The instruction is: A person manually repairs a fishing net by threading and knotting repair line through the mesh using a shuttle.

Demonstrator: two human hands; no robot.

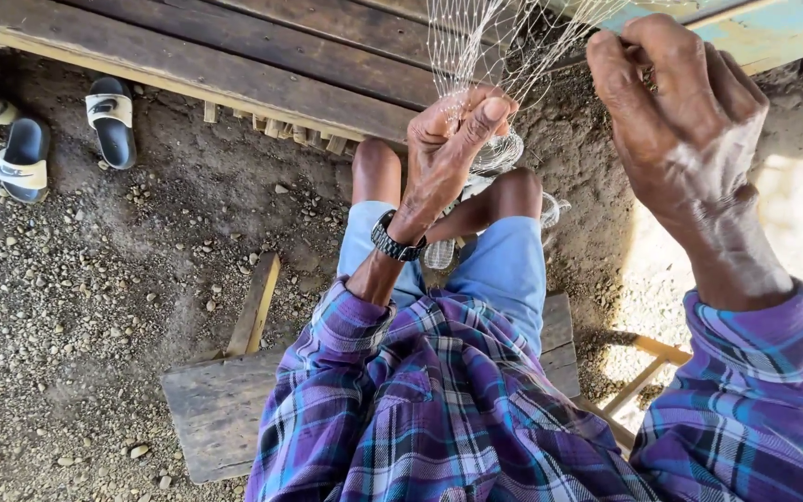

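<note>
The left hand (453, 139) pinches the fine white fishing net (490, 42) between thumb and fingers (494, 110), closed narrow on the mesh. The right hand (685, 121) is raised beside it, its fingers curled tight around a strand of the same net near the top edge. The net hangs down between the two sets of fingers and bunches below the left fingers over the blue shorts (504, 265). A wristwatch (394, 240) sits below the left fingers. The wooden bench (220, 409) lies well below them; two sandals (67, 135) rest far left on the gravel.
</note>
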